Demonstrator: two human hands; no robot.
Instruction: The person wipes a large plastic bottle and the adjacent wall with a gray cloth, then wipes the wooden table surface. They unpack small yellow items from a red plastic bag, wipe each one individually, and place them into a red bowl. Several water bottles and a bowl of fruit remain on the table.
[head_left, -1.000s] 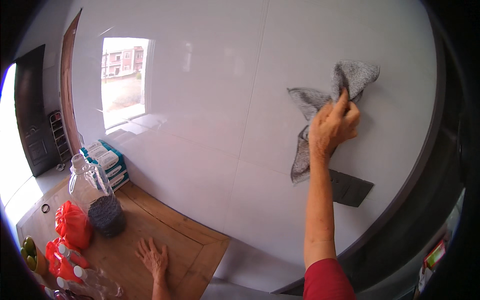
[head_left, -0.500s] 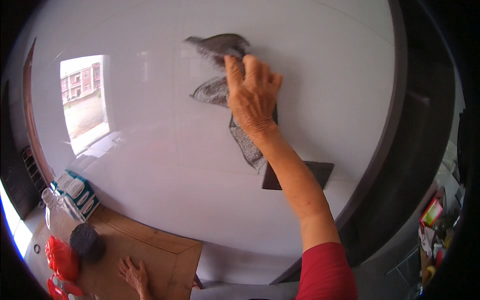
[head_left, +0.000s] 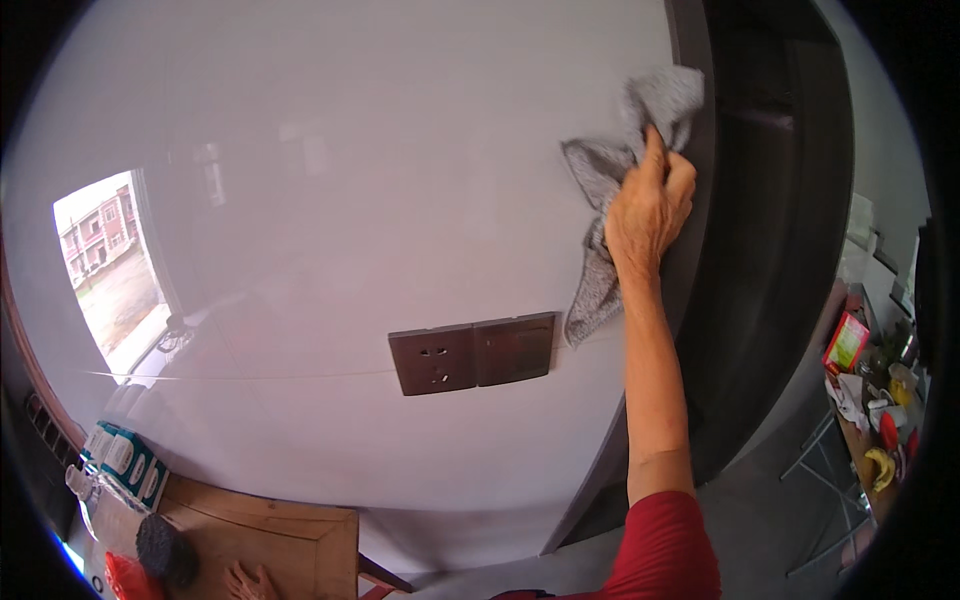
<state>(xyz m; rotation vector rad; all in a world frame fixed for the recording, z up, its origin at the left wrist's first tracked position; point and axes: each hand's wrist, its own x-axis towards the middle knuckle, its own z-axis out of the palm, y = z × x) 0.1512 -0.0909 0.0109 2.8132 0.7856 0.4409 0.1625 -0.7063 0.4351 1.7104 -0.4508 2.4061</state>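
Grey cloth (head_left: 600,175) held against a glossy pale wall (head_left: 350,220). The cloth was mottled, dark-edged and creased, slightly blurred in its upper part, and fanned into three flaps. One flap pointed upward, its right corner overlapping a dark frame (head_left: 703,180); a second pointed to the upper left; a third hung downward, tapering to a tip just right of a dark socket plate (head_left: 473,355). The long axis ran steeply, its top leaning right. The right hand (head_left: 645,210) lay over the bunched centre, its fingers (head_left: 655,150) clamped on the fabric, the index finger extended onto the upper flap and the others curled. The left hand (head_left: 250,584), partly cut off, rested on the wooden counter (head_left: 270,510), fingers slightly apart.
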